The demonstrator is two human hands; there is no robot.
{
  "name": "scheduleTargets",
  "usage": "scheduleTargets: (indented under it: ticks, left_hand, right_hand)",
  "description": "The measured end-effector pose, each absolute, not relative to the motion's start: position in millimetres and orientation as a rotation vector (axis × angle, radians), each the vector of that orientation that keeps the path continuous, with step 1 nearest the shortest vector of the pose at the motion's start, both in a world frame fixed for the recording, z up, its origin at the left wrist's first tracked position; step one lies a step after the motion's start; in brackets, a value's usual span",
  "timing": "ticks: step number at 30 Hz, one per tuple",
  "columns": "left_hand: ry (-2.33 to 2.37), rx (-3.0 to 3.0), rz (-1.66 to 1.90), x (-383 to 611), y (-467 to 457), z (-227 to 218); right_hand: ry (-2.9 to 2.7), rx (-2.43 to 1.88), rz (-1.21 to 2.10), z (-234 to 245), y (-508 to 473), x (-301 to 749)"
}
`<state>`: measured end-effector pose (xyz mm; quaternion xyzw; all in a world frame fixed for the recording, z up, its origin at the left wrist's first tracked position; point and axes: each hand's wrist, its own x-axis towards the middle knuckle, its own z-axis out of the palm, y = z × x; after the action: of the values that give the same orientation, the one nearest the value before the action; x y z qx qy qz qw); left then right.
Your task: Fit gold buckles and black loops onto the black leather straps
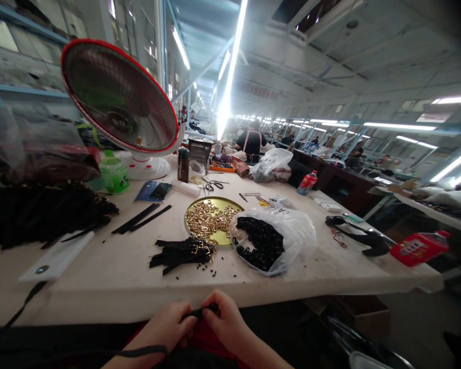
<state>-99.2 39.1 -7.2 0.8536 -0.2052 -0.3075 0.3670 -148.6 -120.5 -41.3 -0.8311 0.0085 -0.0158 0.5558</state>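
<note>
**Inspector:** Black strap (204, 311), location?

**Observer:** Below the near edge of the tabletop (119, 287), over the lap, between both hands.

**Inspector:** Hands?

**Observer:** Left hand (169, 328) and right hand (226, 322) are together, fingers curled tight on the strap's two ends.

**Inspector:** Orientation?

**Observer:** Long axis runs left to right between the hands; most is hidden.

**Inspector:** Counts on the tabletop?

**Observer:** One gold tray (219, 238) of buckles, one plastic bag (295, 230), two loose black strips (140, 219), one fan (119, 97).

The left hand (165, 328) and right hand (227, 322) sit close together, fingers curled inward, fingertips pinched together between them.
</note>
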Motion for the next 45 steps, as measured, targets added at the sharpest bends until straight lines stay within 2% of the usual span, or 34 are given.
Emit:
scheduleTargets:
  ticks: [6, 13, 18, 21, 24, 27, 32, 35, 40, 42, 45]
  left_hand:
    - [-0.498, 2.149, -0.785, -86.3, 42.3, -14.2]
    - [-0.606, 2.327, -0.673, -36.6, 53.4, 1.4]
    - [-0.672, 2.383, -0.510, 10.0, 56.9, 9.2]
    - [-0.721, 2.477, -0.339, 55.3, 73.6, 10.2]
    - [-0.525, 2.627, -0.142, 112.8, 94.0, 6.3]
    - [-0.350, 2.734, -0.058, 167.3, 103.7, -4.2]
    - [-0.235, 2.782, 0.005, 209.5, 97.0, -20.7]
    - [-0.265, 2.723, 0.034, 209.7, 95.7, -14.3]
    - [-0.372, 2.503, -0.025, 180.1, 87.5, 21.5]
    - [-0.395, 2.332, -0.156, 155.2, 76.7, 35.0]
    - [-0.153, 1.744, -0.372, 112.9, 58.4, 46.8]
  right_hand:
    - [0.027, -2.072, 0.028, -42.3, -115.2, -127.8]
    - [0.006, -1.870, 0.173, -40.0, -115.6, -73.8]
    - [-0.021, -2.011, 0.106, -31.9, -106.6, -22.0]
    - [-0.107, -2.267, -0.029, -20.4, -101.6, 12.9]
    - [-0.202, -2.533, -0.239, -18.2, -94.9, 37.9]
    - [-0.196, -2.597, -0.332, -30.9, -90.3, 45.7]
    - [-0.234, -2.485, -0.425, -60.6, -110.1, 32.9]
    - [-0.301, -2.412, -0.398, -62.8, -128.9, 23.0]
    - [-0.091, -2.167, -0.377, -36.9, -128.3, 17.9]
    - [0.021, -1.986, -0.264, -21.9, -120.4, 17.0]
    - [0.074, -1.639, 0.017, -1.5, -111.2, 8.7]
